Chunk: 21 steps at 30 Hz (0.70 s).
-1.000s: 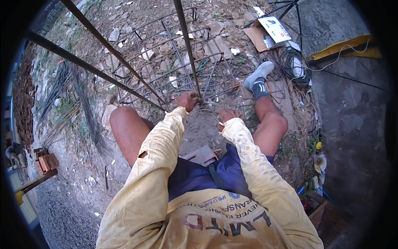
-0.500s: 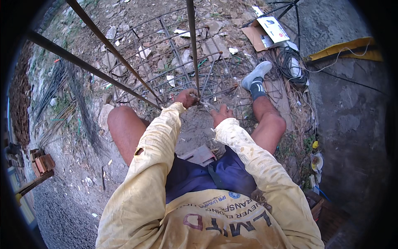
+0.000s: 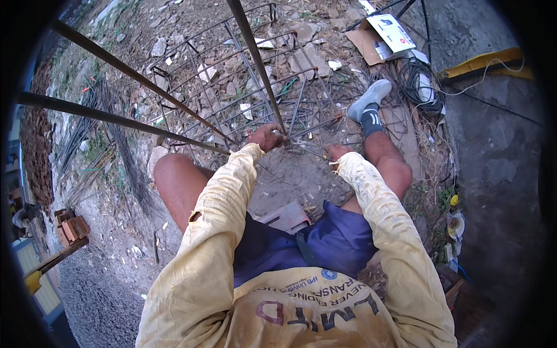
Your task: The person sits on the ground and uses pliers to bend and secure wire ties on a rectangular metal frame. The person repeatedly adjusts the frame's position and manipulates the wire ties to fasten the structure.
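Note:
Several long steel rods stand or lean up from the ground in front of me. My left hand (image 3: 267, 138) is closed around the foot of the nearest upright steel rod (image 3: 259, 64). My right hand (image 3: 338, 153) is a little to the right, low over the dirt, its fingers curled. A thin metallic piece (image 3: 313, 152) runs from it toward the rod's foot; whether it is wire or a tool I cannot tell. Two more steel rods (image 3: 139, 74) slant to the upper left, their lower ends near my left wrist. A thin wire loop lies on the soil below my hands.
A steel bar cage (image 3: 232, 56) lies over rubble ahead. An opened cardboard box (image 3: 390, 36) and coiled black cable (image 3: 419, 87) are at the upper right. A flat grey-red thing (image 3: 290, 218) lies between my legs. Bricks (image 3: 72, 227) and wire bundles (image 3: 113, 124) are leftward.
My right hand has moved right, away from my left hand and the rod's foot. The rods' upper parts appear farther left as the view shifts. My left hand stays at the rod.

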Each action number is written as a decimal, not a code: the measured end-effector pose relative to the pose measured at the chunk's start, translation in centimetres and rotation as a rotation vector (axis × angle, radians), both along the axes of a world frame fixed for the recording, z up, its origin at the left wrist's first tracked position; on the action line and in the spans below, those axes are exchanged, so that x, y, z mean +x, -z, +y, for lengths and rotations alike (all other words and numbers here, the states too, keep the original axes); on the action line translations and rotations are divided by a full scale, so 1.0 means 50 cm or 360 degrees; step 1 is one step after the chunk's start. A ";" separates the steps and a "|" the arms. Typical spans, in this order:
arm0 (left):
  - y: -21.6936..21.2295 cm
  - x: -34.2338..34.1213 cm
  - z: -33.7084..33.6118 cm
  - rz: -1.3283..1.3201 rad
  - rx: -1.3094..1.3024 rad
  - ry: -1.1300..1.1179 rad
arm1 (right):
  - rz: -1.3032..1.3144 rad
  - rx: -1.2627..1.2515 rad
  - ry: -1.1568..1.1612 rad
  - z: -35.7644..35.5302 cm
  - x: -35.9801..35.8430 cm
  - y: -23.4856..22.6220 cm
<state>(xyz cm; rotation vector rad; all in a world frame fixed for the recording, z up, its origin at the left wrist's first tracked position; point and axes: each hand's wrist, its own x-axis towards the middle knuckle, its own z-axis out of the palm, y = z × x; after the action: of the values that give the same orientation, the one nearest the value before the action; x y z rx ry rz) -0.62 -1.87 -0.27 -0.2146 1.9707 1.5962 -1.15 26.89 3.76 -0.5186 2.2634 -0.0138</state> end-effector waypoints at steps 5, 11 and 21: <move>-0.017 0.002 0.007 -0.0007 0.0013 -0.0028 | 0.0324 -0.0049 0.0359 -0.024 0.064 -0.076; 0.018 -0.005 0.016 0.0059 0.0078 -0.0109 | 0.0262 -0.0161 0.0591 0.008 0.091 0.089; 0.010 0.026 0.016 0.0099 0.0184 -0.0109 | -0.1148 -0.0689 0.1424 -0.066 0.128 -0.116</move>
<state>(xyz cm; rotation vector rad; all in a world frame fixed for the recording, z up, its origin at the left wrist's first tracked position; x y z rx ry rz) 0.69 -1.09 -0.75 -0.1909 1.9286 1.7744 5.26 23.59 9.58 0.3007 1.5883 -0.9860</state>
